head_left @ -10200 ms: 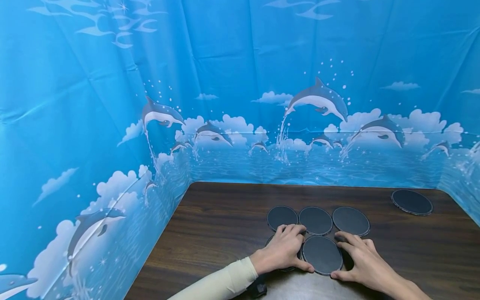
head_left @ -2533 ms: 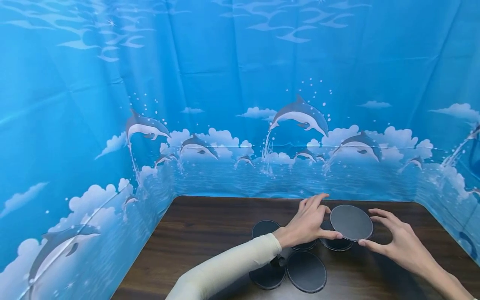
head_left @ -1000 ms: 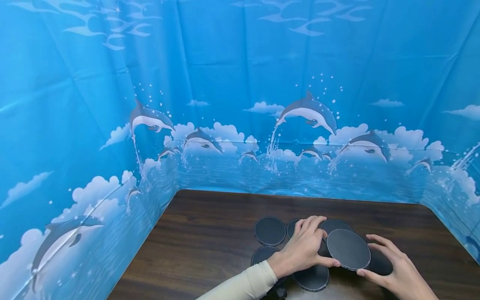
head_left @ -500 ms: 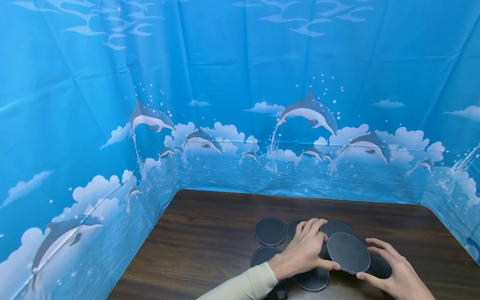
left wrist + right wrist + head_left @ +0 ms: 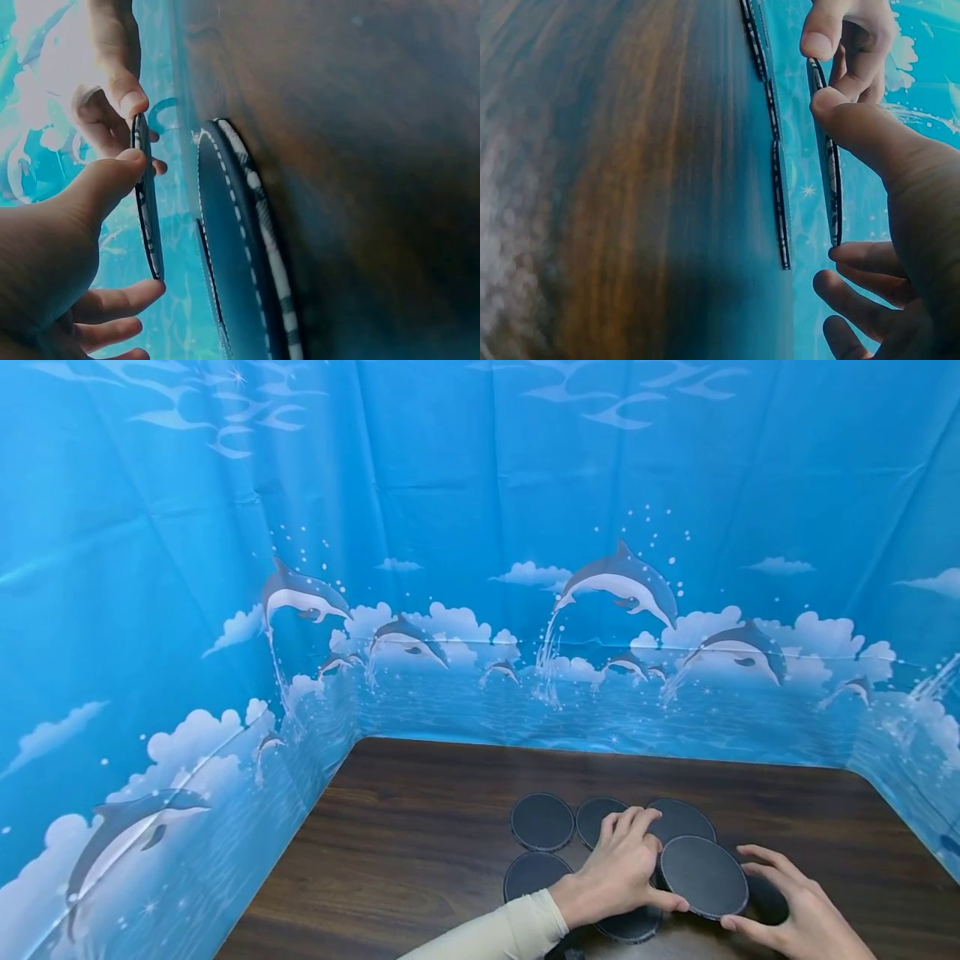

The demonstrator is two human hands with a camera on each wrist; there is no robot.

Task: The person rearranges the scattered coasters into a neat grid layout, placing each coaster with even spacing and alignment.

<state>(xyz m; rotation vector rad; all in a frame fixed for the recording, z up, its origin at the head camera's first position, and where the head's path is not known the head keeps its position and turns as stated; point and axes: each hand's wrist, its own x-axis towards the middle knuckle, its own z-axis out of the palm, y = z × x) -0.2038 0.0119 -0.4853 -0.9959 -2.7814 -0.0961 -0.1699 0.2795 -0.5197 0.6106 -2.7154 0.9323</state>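
Both hands hold one round black coaster [image 5: 703,877] with a stitched rim, raised off the table. My left hand [image 5: 617,867] pinches its left edge between thumb and fingertips; my right hand [image 5: 801,906] pinches the right edge. Seen edge-on, the coaster [image 5: 150,210] in the left wrist view stands apart from the tabletop, and both thumbs touch its near rim. Under and behind it lie more such coasters: a back row with a left coaster [image 5: 542,822], a middle coaster [image 5: 594,818] and a right coaster [image 5: 684,820]. A front-left coaster [image 5: 531,874] and front-middle coaster [image 5: 632,927] are partly hidden by my left hand.
The dark wood-grain table [image 5: 405,852] has rounded far corners. A blue curtain [image 5: 450,527] printed with dolphins and clouds closes in its back and sides. Beneath the left wrist is a small black object [image 5: 566,952], mostly hidden.
Ten seconds ago a coaster lay at the far right and both hands touched the front-middle one. Since 2.5 seconds ago, the held coaster has come nearer and lower, beside the front row.
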